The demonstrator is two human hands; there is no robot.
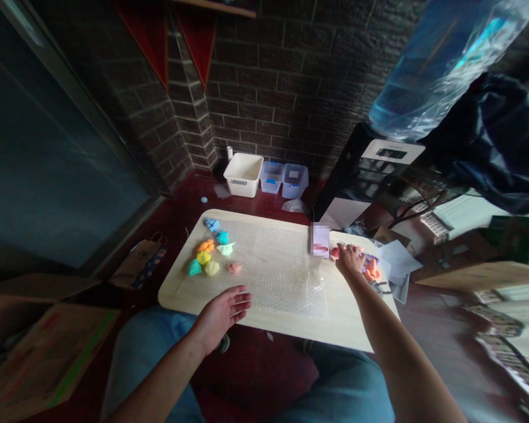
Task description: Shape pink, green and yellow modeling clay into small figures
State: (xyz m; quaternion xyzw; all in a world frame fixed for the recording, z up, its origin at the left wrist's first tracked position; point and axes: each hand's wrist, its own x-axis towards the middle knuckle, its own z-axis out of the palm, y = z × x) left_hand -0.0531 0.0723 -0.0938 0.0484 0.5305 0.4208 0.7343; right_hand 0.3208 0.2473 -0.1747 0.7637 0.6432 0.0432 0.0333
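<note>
My right hand (351, 259) is palm down over a cluster of small coloured things at the table's right end, its fingers apart. A red lump (334, 252) lies by its thumb, and an orange curved piece (372, 270) is just beyond its other side. What is under the palm is hidden. Above the table's front edge, my left hand (224, 314) is open and holds nothing. Nearest to it is a pink lump (234, 268) that looks like modelling clay. Further left are several more lumps, among them yellow (203, 257), green (194, 268), orange (206, 245) and blue (211, 224).
A sheet of bubble wrap (277, 270) covers the middle of the pale table (171, 288). A phone-like slab (320, 241) stands near its back edge. Behind are a white bin (244, 187), two clear boxes and a water dispenser (348, 176). Cardboard (44, 352) lies at the left.
</note>
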